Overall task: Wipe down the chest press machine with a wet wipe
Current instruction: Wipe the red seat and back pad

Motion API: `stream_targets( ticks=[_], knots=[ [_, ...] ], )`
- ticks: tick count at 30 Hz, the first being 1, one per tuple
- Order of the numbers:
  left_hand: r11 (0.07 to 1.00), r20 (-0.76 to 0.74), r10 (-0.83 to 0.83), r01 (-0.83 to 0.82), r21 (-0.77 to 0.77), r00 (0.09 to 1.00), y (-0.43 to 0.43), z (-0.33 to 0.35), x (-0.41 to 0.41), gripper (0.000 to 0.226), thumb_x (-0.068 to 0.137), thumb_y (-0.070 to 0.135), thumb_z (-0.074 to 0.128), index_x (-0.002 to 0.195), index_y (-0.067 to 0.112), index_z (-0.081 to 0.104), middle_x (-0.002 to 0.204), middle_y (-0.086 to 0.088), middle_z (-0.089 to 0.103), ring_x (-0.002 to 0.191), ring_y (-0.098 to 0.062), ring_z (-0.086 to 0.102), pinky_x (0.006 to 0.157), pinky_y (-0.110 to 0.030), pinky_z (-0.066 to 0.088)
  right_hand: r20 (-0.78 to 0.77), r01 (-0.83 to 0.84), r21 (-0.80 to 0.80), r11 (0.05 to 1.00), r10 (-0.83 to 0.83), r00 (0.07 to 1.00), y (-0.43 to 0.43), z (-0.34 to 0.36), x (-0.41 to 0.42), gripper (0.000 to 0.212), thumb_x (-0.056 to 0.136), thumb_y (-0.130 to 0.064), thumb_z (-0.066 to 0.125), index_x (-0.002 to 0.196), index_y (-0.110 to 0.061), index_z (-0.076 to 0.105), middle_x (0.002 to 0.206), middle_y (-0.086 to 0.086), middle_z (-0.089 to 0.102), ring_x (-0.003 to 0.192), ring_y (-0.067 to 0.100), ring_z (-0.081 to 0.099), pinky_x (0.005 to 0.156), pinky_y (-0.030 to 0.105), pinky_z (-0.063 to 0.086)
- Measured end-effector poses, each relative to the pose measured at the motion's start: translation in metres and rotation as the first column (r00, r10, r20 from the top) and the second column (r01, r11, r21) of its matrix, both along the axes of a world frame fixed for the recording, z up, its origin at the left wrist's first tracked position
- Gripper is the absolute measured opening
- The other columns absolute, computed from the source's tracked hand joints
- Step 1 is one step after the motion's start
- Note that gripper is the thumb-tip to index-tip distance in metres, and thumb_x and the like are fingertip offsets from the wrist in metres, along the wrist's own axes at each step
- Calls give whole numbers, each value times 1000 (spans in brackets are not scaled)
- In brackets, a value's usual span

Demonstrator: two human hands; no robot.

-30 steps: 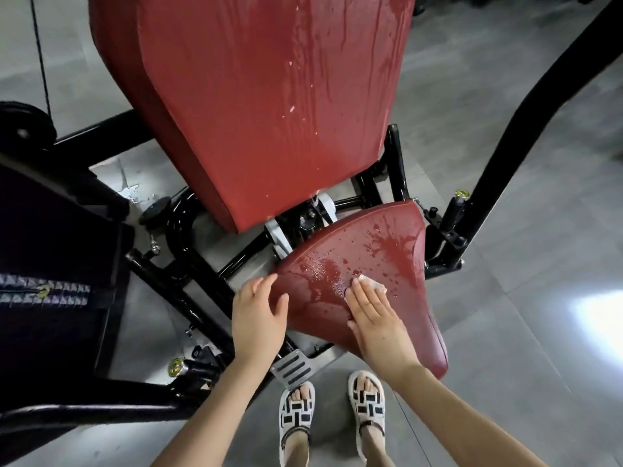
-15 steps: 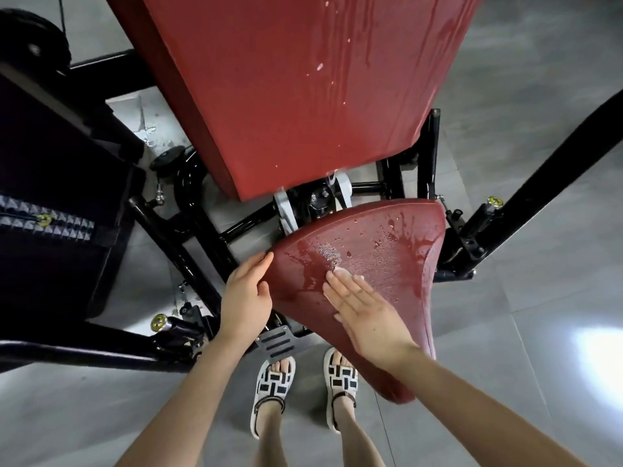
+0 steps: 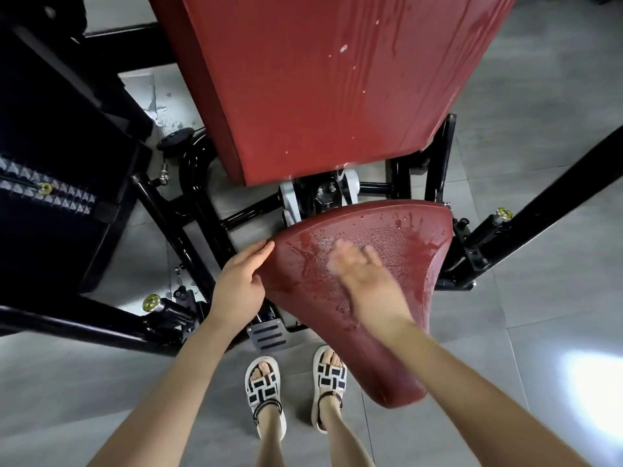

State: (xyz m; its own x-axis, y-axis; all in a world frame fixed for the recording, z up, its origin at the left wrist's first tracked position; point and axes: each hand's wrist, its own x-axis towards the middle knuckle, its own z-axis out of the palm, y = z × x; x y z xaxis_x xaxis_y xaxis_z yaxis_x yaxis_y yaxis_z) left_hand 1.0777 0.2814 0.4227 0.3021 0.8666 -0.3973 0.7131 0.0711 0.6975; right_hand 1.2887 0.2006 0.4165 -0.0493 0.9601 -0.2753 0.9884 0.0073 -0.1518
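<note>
Chest press machine seat [image 3: 404, 251] looks wet and half wiped. Blurry right hand [image 3: 367, 284] presses flat fingers on a pale wipe [image 3: 337, 252] mid-seat. Left hand [image 3: 241, 284] touches its edge, fingers straight. Drippy backrest [image 3: 320, 79] probably needs wiping too.

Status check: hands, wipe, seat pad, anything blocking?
Right hand flat on the wet wipe, blurred, on the seat pad. Left hand rests against the pad's left edge. Droplets on pad and backrest. Nothing blocking.
</note>
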Motion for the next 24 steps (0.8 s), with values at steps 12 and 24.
stream_targets(
  ticks=[12, 24],
  knots=[
    [908, 182, 393, -351, -227, 901, -10, -5, -11, 51, 91, -11, 44, 132, 18, 51, 128, 7, 48, 114, -12, 49, 76, 6, 32, 89, -126, 29, 992, 123, 988, -2, 2, -6, 46, 98, -27, 34, 143, -19, 36, 150, 5, 33, 140, 23, 29, 116, 49, 20],
    [907, 260, 375, -294, -301, 890, -13, -8, -20, 71, 79, -24, 34, 132, 20, 50, 129, 14, 43, 121, 3, 37, 91, 3, 29, 116, -367, -55, 929, 371, 921, 1, -4, -60, 77, 77, -14, 63, 145, -20, 29, 154, 2, 24, 144, 22, 20, 115, 52, 10]
  ],
)
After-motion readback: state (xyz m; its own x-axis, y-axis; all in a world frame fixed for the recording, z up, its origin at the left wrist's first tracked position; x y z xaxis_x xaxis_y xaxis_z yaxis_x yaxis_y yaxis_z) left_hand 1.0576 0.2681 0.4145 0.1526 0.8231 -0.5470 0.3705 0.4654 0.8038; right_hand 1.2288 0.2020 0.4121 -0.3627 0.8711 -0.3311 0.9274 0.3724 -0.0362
